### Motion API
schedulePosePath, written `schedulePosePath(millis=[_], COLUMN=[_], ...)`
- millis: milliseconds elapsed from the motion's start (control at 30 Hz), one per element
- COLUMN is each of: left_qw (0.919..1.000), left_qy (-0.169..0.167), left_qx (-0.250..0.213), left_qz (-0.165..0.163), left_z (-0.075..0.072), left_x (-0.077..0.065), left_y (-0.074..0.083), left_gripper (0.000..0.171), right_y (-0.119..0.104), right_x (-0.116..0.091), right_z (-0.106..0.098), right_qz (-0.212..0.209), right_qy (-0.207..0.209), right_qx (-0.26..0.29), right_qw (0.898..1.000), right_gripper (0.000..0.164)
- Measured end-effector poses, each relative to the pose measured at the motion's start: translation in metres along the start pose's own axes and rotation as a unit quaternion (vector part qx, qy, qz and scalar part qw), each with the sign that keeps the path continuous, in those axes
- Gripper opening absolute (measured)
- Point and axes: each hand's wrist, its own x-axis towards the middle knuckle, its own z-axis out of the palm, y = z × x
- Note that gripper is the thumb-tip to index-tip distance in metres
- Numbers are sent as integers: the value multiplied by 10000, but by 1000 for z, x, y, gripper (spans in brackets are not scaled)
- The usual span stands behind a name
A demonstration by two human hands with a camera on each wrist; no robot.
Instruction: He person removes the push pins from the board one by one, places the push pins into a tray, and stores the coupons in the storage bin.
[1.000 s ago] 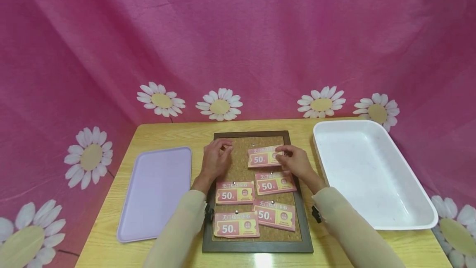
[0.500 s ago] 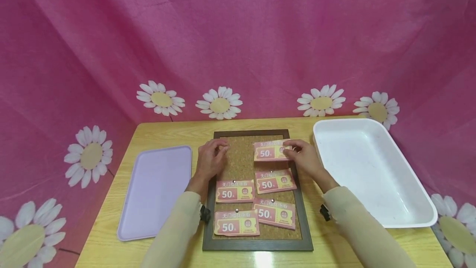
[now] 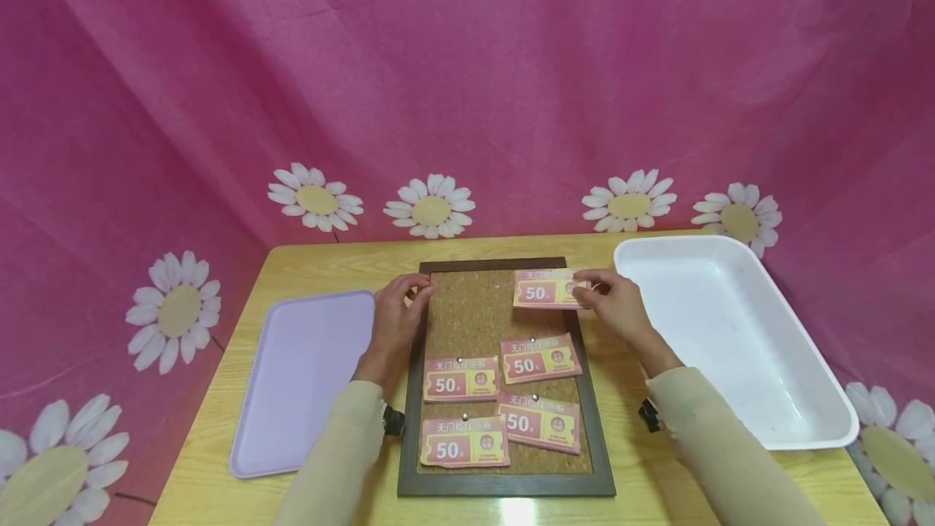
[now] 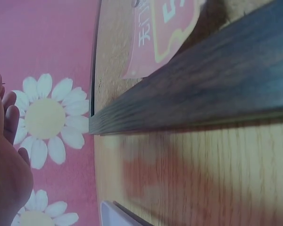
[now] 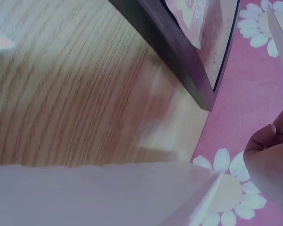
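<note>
I'm likely unpinning: right hand (image 3: 623,306) pinches a ticket (image 3: 544,291), left hand (image 3: 393,317) apparently a pin (image 4: 3,84); next calls for carrying both clear

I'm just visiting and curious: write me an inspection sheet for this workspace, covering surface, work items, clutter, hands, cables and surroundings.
Surface: wood-grain table, light glare at the near edge.
Work items: dark-framed cork board; four pink-and-yellow coupons marked 50 lie on it, each with a round pin head near its top; a fifth coupon is held.
Clutter: lilac tray left of the board, white tub right.
Hands: right hand pinches the fifth coupon over the board's far right corner; left hand, near the far left corner, seems to pinch a thin pin.
Cables: nothing seen.
Surroundings: pink curtain with white daisies.
</note>
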Motion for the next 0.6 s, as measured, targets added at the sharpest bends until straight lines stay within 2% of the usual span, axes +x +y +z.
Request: schedulePosePath(millis=[300,600], left_qw=[9990,9986], left_qy=[3,179], left_qx=[2,203], left_qz=[-451,-447], left_z=[-9,-21], left_x=[-3,-5], left_y=[-7,-15], left_gripper=[10,11], right_y=[10,9], right_x=[-2,-2], right_z=[-16,-30], right_qz=[0,228], right_qy=[345,413], right_qx=[35,137], right_qw=[9994,9988], right_gripper=[31,35])
